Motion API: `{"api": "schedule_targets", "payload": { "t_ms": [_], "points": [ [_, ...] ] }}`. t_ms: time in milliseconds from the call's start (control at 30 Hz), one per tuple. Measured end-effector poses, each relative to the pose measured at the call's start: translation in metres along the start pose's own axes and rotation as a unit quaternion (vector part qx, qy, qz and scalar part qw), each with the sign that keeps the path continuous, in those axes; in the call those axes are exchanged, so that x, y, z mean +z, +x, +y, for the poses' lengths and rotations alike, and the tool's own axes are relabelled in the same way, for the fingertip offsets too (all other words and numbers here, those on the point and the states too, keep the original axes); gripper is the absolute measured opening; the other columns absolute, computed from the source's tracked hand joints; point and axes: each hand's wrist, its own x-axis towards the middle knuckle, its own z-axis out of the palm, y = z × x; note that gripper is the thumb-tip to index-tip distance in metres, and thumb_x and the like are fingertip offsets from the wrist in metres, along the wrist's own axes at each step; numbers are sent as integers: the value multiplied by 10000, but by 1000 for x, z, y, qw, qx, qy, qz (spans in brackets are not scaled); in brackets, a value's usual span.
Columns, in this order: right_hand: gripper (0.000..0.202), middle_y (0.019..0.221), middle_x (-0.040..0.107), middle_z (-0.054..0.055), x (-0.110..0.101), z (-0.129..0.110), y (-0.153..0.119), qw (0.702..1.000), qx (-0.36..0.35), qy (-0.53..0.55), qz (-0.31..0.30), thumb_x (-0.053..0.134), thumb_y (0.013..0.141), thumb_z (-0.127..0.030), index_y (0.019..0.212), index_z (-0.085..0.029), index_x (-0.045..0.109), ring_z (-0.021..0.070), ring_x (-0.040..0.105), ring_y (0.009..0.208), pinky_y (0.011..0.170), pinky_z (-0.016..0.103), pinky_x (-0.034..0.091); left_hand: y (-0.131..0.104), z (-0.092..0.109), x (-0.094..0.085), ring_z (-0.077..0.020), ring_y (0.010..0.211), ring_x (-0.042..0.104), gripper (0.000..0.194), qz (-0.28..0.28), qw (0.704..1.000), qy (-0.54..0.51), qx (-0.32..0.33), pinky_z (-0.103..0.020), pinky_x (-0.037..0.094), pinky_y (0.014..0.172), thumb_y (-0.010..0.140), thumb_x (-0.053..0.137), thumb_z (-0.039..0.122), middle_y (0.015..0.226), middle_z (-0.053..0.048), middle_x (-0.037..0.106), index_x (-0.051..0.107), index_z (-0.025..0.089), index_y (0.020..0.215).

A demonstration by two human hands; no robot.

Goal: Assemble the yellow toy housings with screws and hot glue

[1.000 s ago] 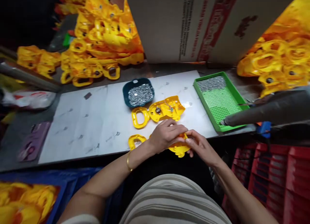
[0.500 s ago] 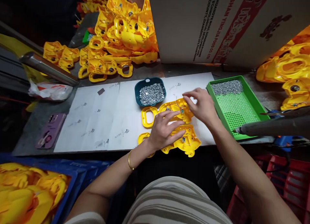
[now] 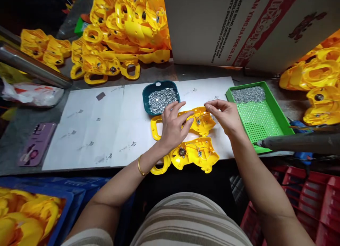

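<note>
Two yellow plastic shell halves lie open side up on white sheets, one behind the other. My left hand (image 3: 174,123) is over the rear shell (image 3: 202,122), fingers bent and apart, hiding its middle. At that shell's right end, my right hand (image 3: 224,113) has thumb and forefinger pinched together just above the rim; whatever they hold is too small to make out. Thin wires and a small circuit board (image 3: 198,121) show inside. The front shell (image 3: 207,155) is untouched and has a round speaker-like part (image 3: 182,152) and wires. A dark teal tray (image 3: 145,99) of small metal screws stands behind my left hand.
A green perforated basket (image 3: 276,115) with small metal pieces stands at right, beside a dark tool shaft (image 3: 297,141). Yellow shells (image 3: 127,29) are heaped behind, near a large carton (image 3: 196,29). A purple phone (image 3: 37,145) lies left. A blue crate (image 3: 66,203) is lower left.
My left hand has moved off the front shell, up over the rear one. My right hand has closed to a pinch near the rear shell's rim. The view has shifted slightly.
</note>
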Motion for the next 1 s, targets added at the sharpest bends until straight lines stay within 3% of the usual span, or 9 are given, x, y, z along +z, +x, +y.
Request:
{"api": "schedule_targets", "payload": {
  "t_ms": [200, 400, 633, 767, 1000],
  "points": [
    [236, 836, 730, 6, -1, 8, -20, 993, 12, 112, 38, 809, 688, -389, 837, -217, 747, 137, 640, 774, 762, 282, 513, 27, 23, 22, -287, 1383, 336, 208, -108, 991, -73, -38, -524, 274, 1150, 897, 637, 354, 1426, -47, 523, 739, 273, 1060],
    [258, 854, 734, 14, 5, 12, -25, 990, 3, 127, 56, 802, 702, -404, 873, -221, 742, 159, 655, 790, 779, 315, 531, 29, 22, 24, -245, 1332, 415, 97, -77, 980, -160, -84, -456, 332, 1153, 837, 727, 297, 1291, -37, 635, 766, 248, 911],
    [214, 874, 726, 25, 0, 12, -31, 997, -16, 70, 31, 698, 814, -419, 867, -216, 741, 170, 648, 833, 733, 296, 499, 24, 19, 19, -244, 1320, 419, 102, -68, 986, -146, -46, -502, 338, 1128, 890, 652, 245, 1249, -4, 659, 751, 269, 896],
    [186, 857, 711, 32, -6, 9, -34, 999, -23, 22, 5, 706, 799, -388, 822, -206, 738, 168, 614, 794, 684, 294, 462, 22, 19, 18, -244, 1310, 416, 109, -81, 987, -136, -23, -500, 335, 1121, 894, 637, 245, 1250, -6, 651, 745, 262, 896],
    [145, 785, 691, 13, -10, 2, -34, 996, -43, -75, -8, 673, 780, -337, 734, -200, 691, 171, 589, 775, 762, 330, 425, 19, 21, 17, -266, 1315, 406, 118, -78, 993, -86, 22, -531, 296, 1117, 872, 650, 230, 1262, -6, 643, 759, 274, 876]
  ]
}}
